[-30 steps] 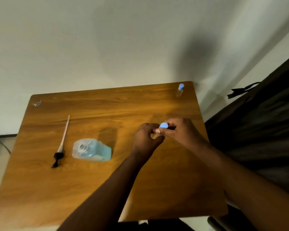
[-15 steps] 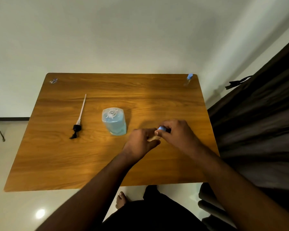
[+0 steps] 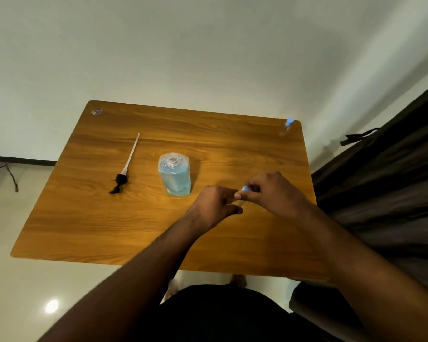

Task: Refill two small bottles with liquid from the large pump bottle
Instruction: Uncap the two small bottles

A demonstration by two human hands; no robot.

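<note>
A small bottle (image 3: 235, 196), mostly hidden, was gripped in the left hand (image 3: 214, 206); its blue cap (image 3: 245, 188) was pinched by right hand (image 3: 273, 191) fingertips, presumably for twisting. The large bottle (image 3: 174, 175) stood open just beyond the left fingers.

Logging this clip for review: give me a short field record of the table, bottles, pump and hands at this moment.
table: wooden top
large bottle: upright, open neck, blue liquid
pump: removed, lying left of large bottle
small bottle 1: far right corner, blue cap on
small bottle 2: mostly hidden, between both hands
left hand: curled around small bottle 2
right hand: pinching its blue cap
</note>
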